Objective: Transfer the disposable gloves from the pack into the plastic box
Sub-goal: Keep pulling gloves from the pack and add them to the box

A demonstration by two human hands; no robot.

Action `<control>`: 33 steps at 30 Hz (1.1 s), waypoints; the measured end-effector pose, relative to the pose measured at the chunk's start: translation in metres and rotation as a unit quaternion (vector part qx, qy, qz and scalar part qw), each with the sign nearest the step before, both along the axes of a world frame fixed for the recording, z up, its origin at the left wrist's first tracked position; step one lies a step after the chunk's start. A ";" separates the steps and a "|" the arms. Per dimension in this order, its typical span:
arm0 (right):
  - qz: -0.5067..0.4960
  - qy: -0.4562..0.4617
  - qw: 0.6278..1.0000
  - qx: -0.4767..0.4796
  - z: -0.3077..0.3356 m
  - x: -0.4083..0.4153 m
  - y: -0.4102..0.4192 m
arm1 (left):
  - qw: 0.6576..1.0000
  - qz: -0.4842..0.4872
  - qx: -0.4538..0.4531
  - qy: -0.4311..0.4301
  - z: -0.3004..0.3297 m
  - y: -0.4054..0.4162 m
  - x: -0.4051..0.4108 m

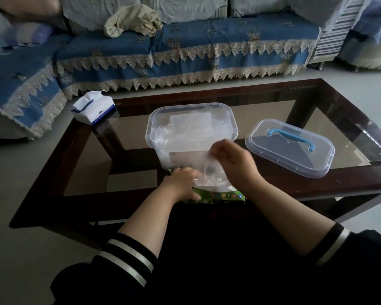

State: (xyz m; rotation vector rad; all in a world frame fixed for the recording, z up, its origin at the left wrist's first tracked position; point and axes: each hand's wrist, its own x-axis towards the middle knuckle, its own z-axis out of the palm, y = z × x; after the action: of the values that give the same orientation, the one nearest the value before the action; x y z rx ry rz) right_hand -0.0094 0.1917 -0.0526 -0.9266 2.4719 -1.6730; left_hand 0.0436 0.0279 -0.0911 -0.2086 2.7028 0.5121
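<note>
A clear plastic box (pixel 233 122) stands open on the glass table, with thin clear gloves heaped inside. In front of it, at the table's near edge, lies the green glove pack (pixel 220 196). My left hand (pixel 183 183) rests on the pack and holds it down, thumb curled at its near edge. My right hand (pixel 231 159) pinches a bunch of clear gloves (pixel 209 175) that rises out of the pack, just in front of the box's near wall. The pack's opening is hidden under the gloves and my hands.
The box's clear lid (pixel 289 148) with a blue handle lies to the right. A tissue pack (pixel 95 108) sits at the table's far left corner. The table's dark wooden frame (pixel 317 190) surrounds the glass. A blue-covered sofa (pixel 185 47) stands behind.
</note>
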 end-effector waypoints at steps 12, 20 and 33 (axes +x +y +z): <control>-0.050 0.135 0.979 -0.147 0.013 -0.012 0.018 | 0.878 0.246 0.201 0.359 0.069 -0.010 0.031; -0.044 0.330 0.941 -0.064 0.004 -0.016 0.017 | 0.919 0.189 0.333 0.099 0.117 0.014 0.007; 0.229 -0.260 0.929 -0.127 0.050 -0.051 0.023 | 0.907 -0.059 0.339 0.242 0.154 0.010 -0.018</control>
State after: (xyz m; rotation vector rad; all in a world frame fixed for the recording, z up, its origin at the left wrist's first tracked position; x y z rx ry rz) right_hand -0.0604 0.2142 -0.0025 -0.8468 1.5856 -1.7882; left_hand 0.0252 0.0375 0.0632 0.3121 2.7490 1.5888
